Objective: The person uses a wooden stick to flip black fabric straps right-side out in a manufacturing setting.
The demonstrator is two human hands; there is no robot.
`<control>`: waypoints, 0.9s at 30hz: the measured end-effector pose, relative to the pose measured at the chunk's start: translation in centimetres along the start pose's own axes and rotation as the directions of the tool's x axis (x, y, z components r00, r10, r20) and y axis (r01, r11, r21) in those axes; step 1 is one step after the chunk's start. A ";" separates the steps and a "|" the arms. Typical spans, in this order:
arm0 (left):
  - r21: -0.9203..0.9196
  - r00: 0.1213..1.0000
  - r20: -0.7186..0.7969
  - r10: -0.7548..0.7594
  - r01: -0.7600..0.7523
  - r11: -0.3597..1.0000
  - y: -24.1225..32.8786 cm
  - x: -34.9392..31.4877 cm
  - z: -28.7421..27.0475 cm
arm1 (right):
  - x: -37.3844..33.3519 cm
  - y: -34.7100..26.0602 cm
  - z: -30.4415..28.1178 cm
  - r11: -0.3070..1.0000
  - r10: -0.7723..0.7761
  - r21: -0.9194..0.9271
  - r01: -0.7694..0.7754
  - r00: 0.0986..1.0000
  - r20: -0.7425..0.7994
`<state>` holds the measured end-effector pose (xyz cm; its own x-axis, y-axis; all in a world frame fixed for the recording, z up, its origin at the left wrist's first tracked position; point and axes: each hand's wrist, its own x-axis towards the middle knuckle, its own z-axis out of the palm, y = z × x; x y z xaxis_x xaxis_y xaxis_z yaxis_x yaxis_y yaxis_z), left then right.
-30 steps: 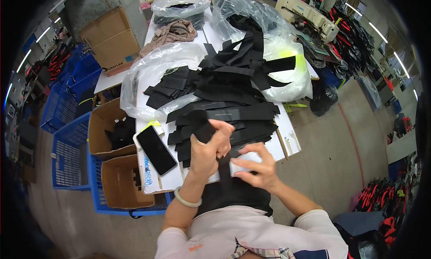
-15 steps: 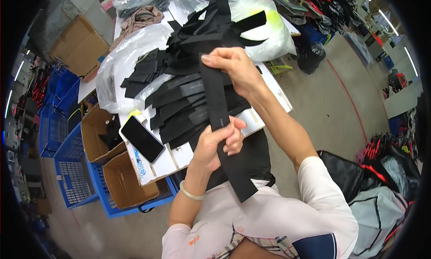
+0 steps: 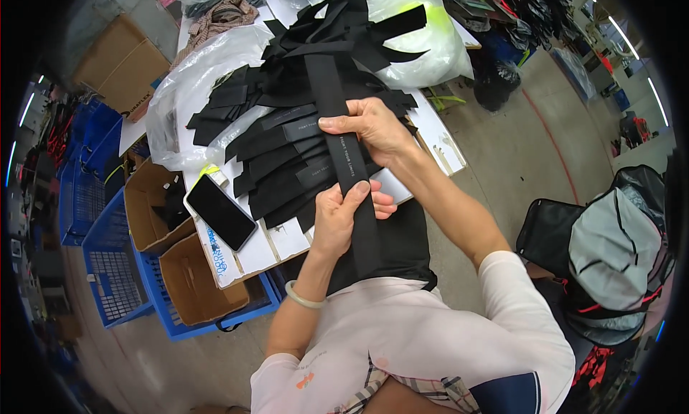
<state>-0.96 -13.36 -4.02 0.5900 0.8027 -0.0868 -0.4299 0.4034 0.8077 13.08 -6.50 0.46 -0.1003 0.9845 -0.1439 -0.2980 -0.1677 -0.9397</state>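
Strip [image 3: 346,157], black and narrow, extended through both your hands above the near edge of the bench [image 3: 439,145]: your left hand [image 3: 340,218] gripped it between its fingers low down, your right hand [image 3: 375,132] likewise higher up. Slippage from a loosened left grip could have let the lower end twist; a relaxed right grip could have dropped the upper end onto the pile of black strips [image 3: 286,188].

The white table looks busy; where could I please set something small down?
Slim bare patches of the white table lie along the near edge, between the phone and black strips, and at the right corner, beside those strips. The middle is crowded with strips, the left side with a plastic bag.
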 end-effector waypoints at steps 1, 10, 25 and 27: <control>0.006 0.998 -0.057 0.040 -0.039 0.999 -0.2 0.0 0.2 | 0.0 0.3 0.4 1.000 -0.003 -0.005 0.003 1.000 0.014; 0.157 0.841 -0.426 0.334 -0.295 0.943 -4.3 2.8 0.9 | 0.2 -0.6 1.3 0.976 0.057 -0.217 0.009 0.954 0.295; 0.166 0.899 -0.376 0.225 -0.173 0.971 -3.2 5.4 -4.5 | 7.5 5.7 -0.6 -0.120 -0.684 -0.728 0.675 0.476 0.554; 0.164 0.897 -0.382 0.225 -0.174 0.971 -3.2 5.3 -4.5 | 7.6 4.4 -0.2 -0.082 -0.752 -0.727 0.682 0.436 0.494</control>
<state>0.44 -8.38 -9.72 0.1717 0.9780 -0.1189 -0.4081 0.1804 0.8949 11.16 0.27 -4.83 -0.2884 0.5305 0.7971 0.6462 0.7221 -0.2468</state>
